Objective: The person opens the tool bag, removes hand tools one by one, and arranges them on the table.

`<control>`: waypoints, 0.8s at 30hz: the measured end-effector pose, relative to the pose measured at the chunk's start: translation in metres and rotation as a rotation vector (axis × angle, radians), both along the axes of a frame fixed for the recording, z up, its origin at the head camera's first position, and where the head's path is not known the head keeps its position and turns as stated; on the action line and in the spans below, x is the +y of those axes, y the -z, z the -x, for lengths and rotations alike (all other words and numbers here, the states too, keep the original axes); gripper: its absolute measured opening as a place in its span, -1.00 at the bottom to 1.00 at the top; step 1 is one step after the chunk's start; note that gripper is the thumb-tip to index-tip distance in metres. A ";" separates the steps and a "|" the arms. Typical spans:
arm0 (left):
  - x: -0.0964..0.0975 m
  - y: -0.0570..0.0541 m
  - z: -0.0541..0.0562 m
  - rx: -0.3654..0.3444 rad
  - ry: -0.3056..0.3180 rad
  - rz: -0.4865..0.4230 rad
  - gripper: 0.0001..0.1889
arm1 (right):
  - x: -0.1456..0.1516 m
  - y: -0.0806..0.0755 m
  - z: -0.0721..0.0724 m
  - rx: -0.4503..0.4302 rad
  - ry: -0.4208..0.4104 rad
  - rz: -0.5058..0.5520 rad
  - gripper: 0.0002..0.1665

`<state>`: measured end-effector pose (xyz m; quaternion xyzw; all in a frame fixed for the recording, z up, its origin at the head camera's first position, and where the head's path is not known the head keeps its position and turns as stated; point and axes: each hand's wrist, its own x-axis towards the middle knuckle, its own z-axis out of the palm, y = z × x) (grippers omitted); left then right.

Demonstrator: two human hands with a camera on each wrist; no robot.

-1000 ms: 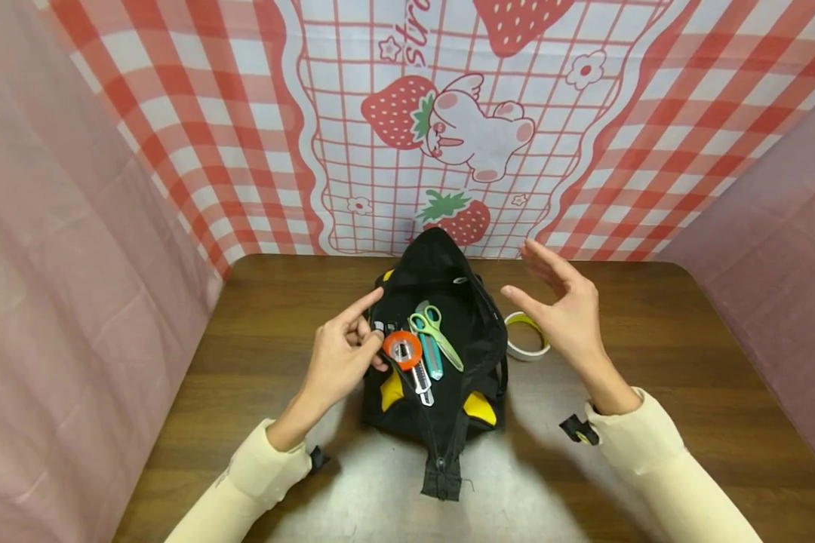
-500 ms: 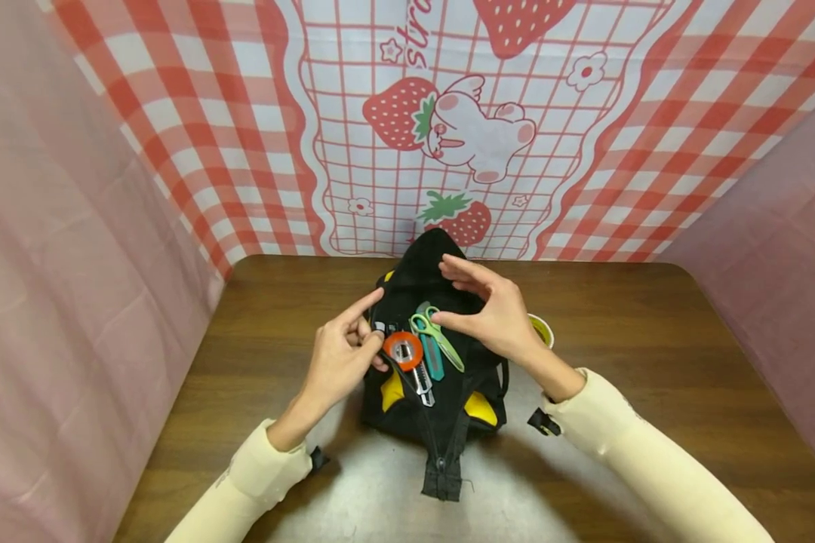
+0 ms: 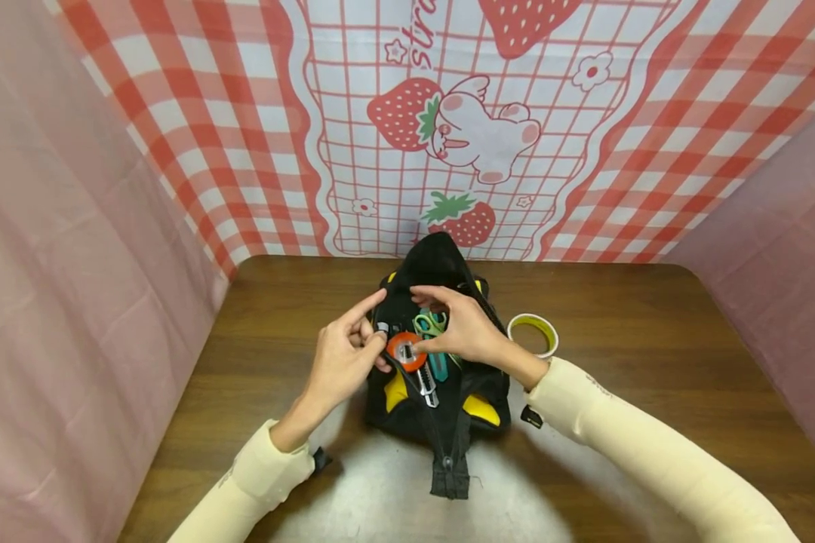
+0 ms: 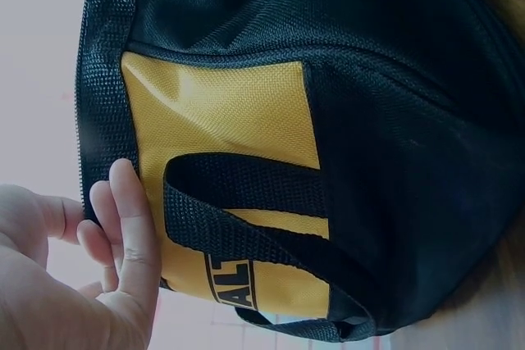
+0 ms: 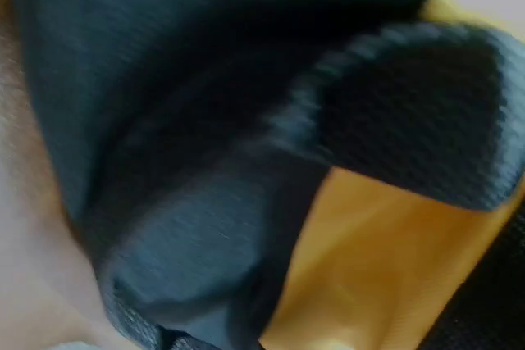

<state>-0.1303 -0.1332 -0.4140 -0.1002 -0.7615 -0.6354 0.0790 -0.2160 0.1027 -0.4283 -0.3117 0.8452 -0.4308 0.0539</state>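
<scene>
A black and yellow tool bag (image 3: 435, 260) stands unzipped on the table. At its left rim my left hand (image 3: 339, 358) pinches the zipper edge (image 4: 105, 120) between thumb and fingers, index finger extended. Over the opening hovers my right hand (image 3: 469, 328), thumb and fingers spread apart. Inside the bag are green scissors (image 3: 429, 323), a teal box cutter (image 3: 438, 367), a clear-bodied box cutter (image 3: 427, 386) and an orange ring-shaped item with a clear centre (image 3: 397, 347). My right thumb overlaps the orange item, and the hand hides part of the scissors.
A roll of tape (image 3: 548, 332), white with a yellow inside, lies on the wooden table (image 3: 618, 339) right of the bag. The bag's zipper end (image 3: 450, 479) sticks out toward me. A strawberry-print cloth (image 3: 244, 151) hangs behind, with pink cloths at both sides.
My right hand has moved left from above the tape roll to over the bag's opening, near the scissors and orange item. The left hand keeps its hold on the bag's edge.
</scene>
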 end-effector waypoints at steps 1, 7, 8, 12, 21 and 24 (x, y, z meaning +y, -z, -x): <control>0.000 0.000 0.000 -0.002 -0.001 -0.001 -0.30 | -0.001 0.004 0.000 -0.002 -0.006 -0.017 0.11; -0.004 0.001 0.000 -0.007 -0.013 -0.008 -0.30 | -0.008 0.023 -0.001 -0.011 -0.021 -0.089 0.10; -0.004 0.001 -0.001 -0.008 -0.017 -0.010 -0.30 | -0.009 0.025 -0.001 -0.014 -0.022 -0.094 0.11; -0.006 0.003 -0.001 -0.010 -0.028 -0.017 -0.30 | -0.011 0.034 -0.001 -0.013 -0.025 -0.104 0.13; -0.007 0.004 0.000 -0.007 -0.044 -0.037 -0.29 | -0.015 0.048 0.000 0.008 -0.051 -0.118 0.18; -0.006 0.004 0.000 -0.006 -0.044 -0.040 -0.29 | -0.016 0.051 0.001 0.020 -0.053 -0.122 0.17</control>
